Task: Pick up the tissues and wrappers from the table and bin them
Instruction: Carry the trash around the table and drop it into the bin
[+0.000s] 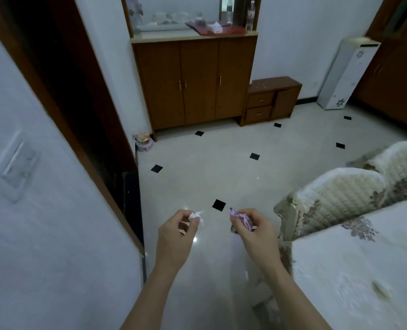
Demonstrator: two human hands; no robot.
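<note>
Head view: left hand [177, 231] pinches half-hidden tissue [196, 216], right hand [254, 231] grips blurred wrapper [241, 219].

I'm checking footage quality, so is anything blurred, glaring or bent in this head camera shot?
Head view: dim, bluish light; door frame and wall switch blurred; edges bow from the wide lens; small glare spots on the floor; tissue in the left hand and wrapper in the right hand soft but readable.
</note>
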